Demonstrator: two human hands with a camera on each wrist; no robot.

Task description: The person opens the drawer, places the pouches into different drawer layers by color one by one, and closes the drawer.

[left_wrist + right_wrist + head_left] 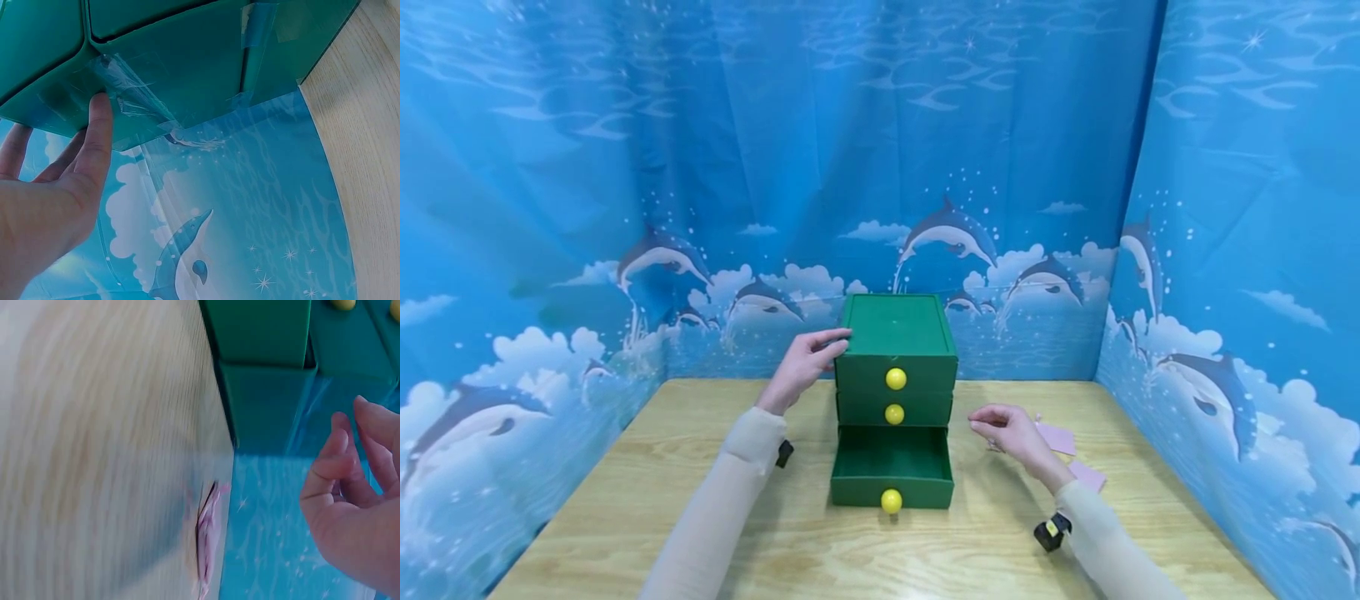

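A green drawer box (895, 325) with yellow ball knobs stands in the middle of the table. Its bottom drawer (892, 492) is pulled out, and the bare green inside shows. My left hand (805, 362) touches the upper left side of the box with extended fingers; in the left wrist view, the fingertips (100, 103) meet its taped side wall. Off to the right of the box, my right hand (1011, 433) hovers over the table with fingers loosely bent. The right wrist view shows nothing between the fingers (334, 447).
Flat pink pieces (1057, 438) lie on the wooden table (640, 508) beyond and beside the right hand. A small, unclear object (994, 447) shows just below that hand. Blue dolphin-print curtains (850, 167) surround the table at the back and sides.
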